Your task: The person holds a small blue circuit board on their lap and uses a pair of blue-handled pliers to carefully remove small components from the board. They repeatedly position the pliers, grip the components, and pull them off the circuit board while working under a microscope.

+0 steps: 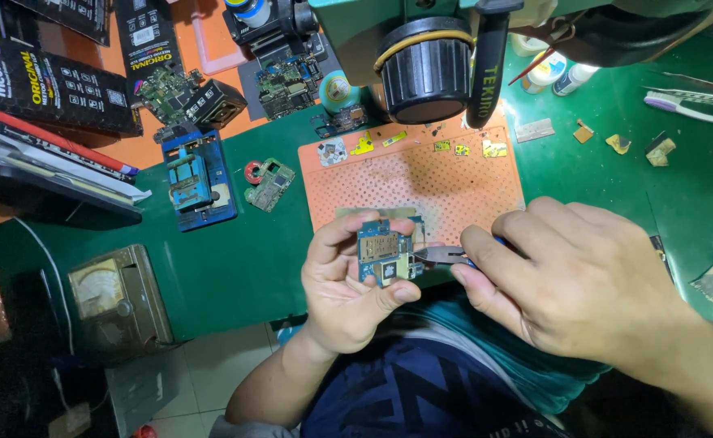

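A meter (pixel 121 296) and a blue jig (pixel 198 180) sit at the left of the green bench (pixel 243 268). The left hand (pixel 344 284) pinches a blue board (pixel 385 255) upright, long axis vertical. Just right of it, tweezers (pixel 441 255) point left, tips at the board's edge, clamped in the right hand (pixel 571 280). The orange mat (pixel 421 182) lies beyond, under the microscope (pixel 429 57).

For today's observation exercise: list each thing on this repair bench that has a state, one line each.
left hand: gripping blue circuit board, held upright
right hand: holding tweezers, tips on the board
orange perforated mat: flat, bearing small parts
blue fixture: resting on green mat
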